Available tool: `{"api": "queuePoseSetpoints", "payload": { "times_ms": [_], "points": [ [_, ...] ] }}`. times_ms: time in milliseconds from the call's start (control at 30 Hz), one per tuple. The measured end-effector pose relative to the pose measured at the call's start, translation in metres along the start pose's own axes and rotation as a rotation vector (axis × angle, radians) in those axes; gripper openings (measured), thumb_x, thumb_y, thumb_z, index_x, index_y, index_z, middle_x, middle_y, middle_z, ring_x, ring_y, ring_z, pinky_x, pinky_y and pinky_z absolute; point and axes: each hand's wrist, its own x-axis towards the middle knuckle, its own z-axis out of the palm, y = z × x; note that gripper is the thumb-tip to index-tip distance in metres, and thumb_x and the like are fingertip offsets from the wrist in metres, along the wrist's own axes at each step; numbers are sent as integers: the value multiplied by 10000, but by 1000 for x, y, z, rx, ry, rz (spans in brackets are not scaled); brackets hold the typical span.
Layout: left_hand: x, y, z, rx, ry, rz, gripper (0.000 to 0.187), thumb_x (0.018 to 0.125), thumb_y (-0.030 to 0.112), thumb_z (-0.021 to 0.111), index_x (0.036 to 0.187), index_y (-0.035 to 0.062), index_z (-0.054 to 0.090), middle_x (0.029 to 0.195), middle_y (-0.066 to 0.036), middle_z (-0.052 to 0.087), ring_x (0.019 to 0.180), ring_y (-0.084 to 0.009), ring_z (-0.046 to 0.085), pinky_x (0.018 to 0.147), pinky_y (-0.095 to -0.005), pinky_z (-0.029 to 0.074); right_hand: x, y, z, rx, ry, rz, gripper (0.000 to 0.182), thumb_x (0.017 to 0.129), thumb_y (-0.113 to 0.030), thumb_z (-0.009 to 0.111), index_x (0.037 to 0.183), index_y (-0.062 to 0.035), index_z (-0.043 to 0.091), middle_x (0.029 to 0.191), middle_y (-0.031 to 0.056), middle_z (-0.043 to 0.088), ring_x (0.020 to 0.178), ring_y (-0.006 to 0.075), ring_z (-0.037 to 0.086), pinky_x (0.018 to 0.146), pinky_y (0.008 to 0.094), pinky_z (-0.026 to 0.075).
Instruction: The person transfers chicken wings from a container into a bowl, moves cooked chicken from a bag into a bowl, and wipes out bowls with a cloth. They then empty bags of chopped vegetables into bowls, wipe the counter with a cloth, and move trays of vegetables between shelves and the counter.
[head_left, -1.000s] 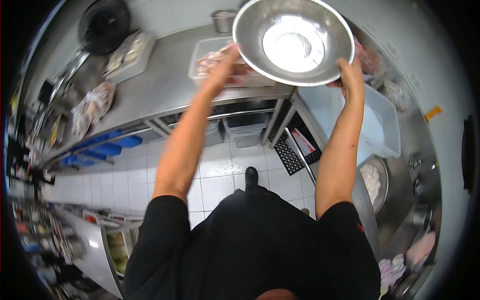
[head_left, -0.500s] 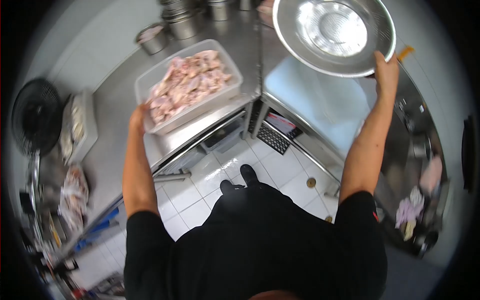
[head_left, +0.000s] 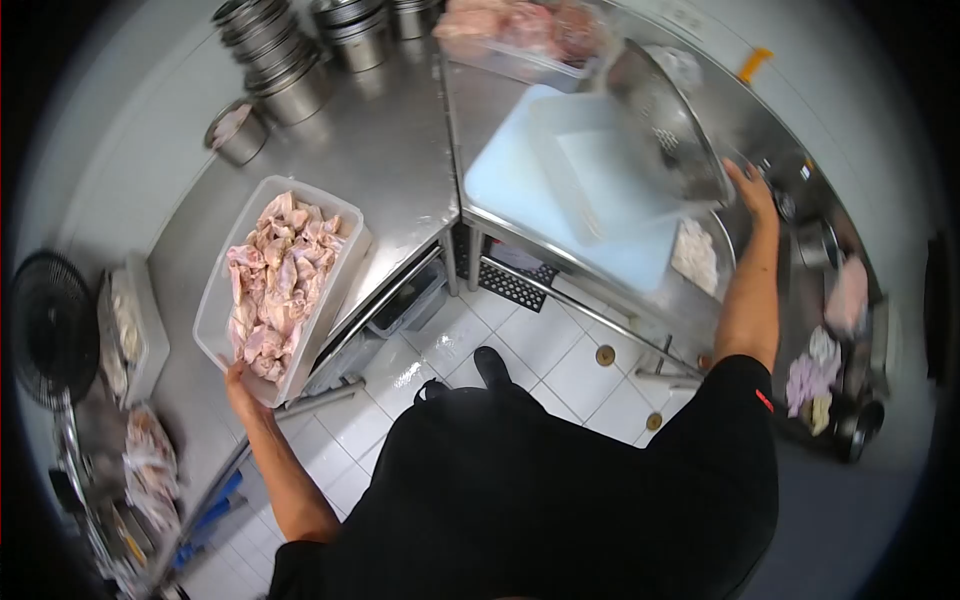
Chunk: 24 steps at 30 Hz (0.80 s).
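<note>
My left hand [head_left: 240, 382] grips the near end of a white plastic tub [head_left: 347, 262] on the left steel counter. Raw chicken pieces [head_left: 283, 275] fill the tub. On the right, my right hand [head_left: 750, 188] is at the edge of a large perforated steel bowl [head_left: 665, 125], which stands tilted and is blurred. Whether the fingers still grip the rim is hard to make out. Beneath the bowl lies a pale blue cutting board [head_left: 510, 175], with a blurred, translucent container shape on it. Another bowl with pale contents [head_left: 697, 255] sits beside the board, near my right forearm.
Stacked steel pots [head_left: 285, 85] and a small pot of meat [head_left: 238, 133] stand at the back left. A tub of raw meat [head_left: 520, 60] is behind the board. At far left are a black round mesh [head_left: 55, 330], another tub [head_left: 150, 325] and a bagged item [head_left: 150, 465].
The view has turned right. The chicken tub has come nearer to me and turned, with my left hand still on it. The steel bowl has gone from facing up to steeply tilted over the board.
</note>
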Motion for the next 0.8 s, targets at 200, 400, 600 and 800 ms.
{"api": "queuePoseSetpoints", "payload": {
  "times_ms": [200, 400, 600, 800],
  "points": [
    [-35, -7, -14, -97, 64, -54, 509, 851, 245, 478, 1268, -47, 478, 1203, -193, 562, 1039, -308, 590, 889, -437, 495, 82, -12, 75, 211, -491, -11, 972, 613, -415, 838, 1358, 34, 406, 1229, 186, 558, 1115, 280, 547, 936, 374, 427],
    [-67, -2, 66, -282, 110, -233, 563, 898, 333, 388, 1374, 34, 413, 1407, -181, 420, 1269, -367, 421, 1048, -540, 346, 66, -17, 98, -203, -402, -67, 463, 655, -342, 700, 948, 11, 637, 901, 188, 641, 803, 319, 612, 731, 380, 471],
    [-71, -40, 60, -353, -40, -116, 585, 830, 302, 499, 1322, -12, 453, 1336, -198, 493, 1223, -374, 477, 1021, -563, 373, 11, -81, 128, -27, -271, 37, 560, 664, -273, 649, 1074, 106, 596, 972, 268, 639, 879, 301, 637, 734, 391, 508],
    [-78, -42, 62, -484, -29, 63, 653, 733, 189, 545, 1335, -17, 401, 1303, -206, 498, 1179, -355, 514, 1007, -485, 428, 13, -211, 192, 269, -464, -183, 636, 681, -135, 630, 1265, 67, 477, 1045, 172, 625, 873, 245, 609, 805, 315, 468]
  ]
}}
